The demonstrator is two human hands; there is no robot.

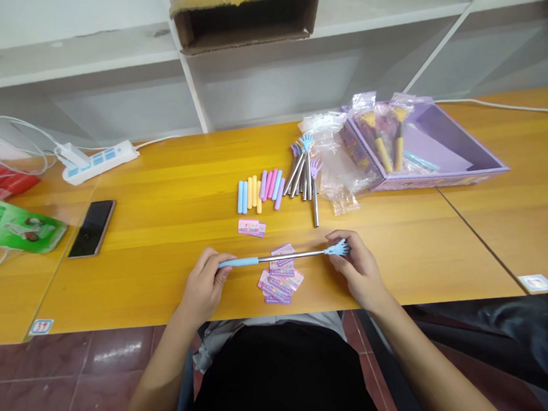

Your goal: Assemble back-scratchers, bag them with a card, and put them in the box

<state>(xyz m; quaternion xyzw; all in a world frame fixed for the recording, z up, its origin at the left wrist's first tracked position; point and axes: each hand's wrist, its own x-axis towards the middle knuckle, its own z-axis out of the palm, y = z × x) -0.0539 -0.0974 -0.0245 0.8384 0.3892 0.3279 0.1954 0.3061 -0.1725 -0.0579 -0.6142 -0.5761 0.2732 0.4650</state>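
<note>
I hold a telescopic back scratcher [287, 256] stretched out level above the near edge of the yellow table [173, 237]. My left hand [205, 284] is closed round its light blue grip. My right hand [359, 263] pinches its blue claw head. Beneath the metal rod lies a small heap of pink and purple cards [279, 281]. Farther back lie a row of coloured grips [260, 191], a bundle of metal scratchers with claw heads [303, 173] and one more pink card [251, 227].
A purple box [439, 150] with bagged scratchers and loose clear bags [332, 164] sits back right. A black phone [91, 227], a white power strip [99, 161] with cables, and a green packet [13, 227] lie left. A cardboard box [244, 13] rests on the white shelf.
</note>
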